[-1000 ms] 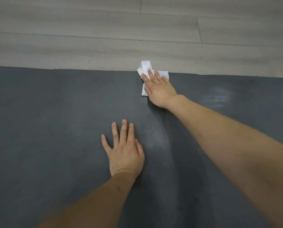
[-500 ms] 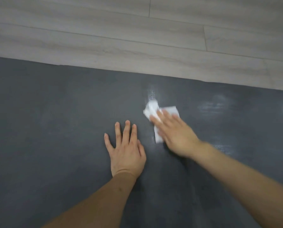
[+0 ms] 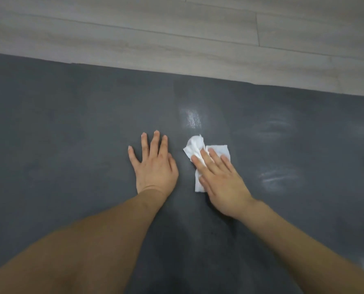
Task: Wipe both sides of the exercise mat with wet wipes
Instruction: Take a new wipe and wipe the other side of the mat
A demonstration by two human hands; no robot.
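A dark grey exercise mat (image 3: 70, 134) covers most of the view. My left hand (image 3: 154, 166) lies flat on it with fingers straight and spread. Just to its right, my right hand (image 3: 221, 179) presses a crumpled white wet wipe (image 3: 194, 146) onto the mat with straight fingers; part of the wipe is hidden under the palm. A shiny damp streak (image 3: 192, 118) lies on the mat just beyond the wipe.
Pale wood-plank floor (image 3: 176, 35) runs beyond the mat's far edge (image 3: 198, 76). Faint whitish smears (image 3: 276, 177) mark the mat to the right of my right hand.
My right hand has dragged the wipe from the mat's far edge back toward me, level with my left hand, leaving a damp streak. My left hand has stayed put.
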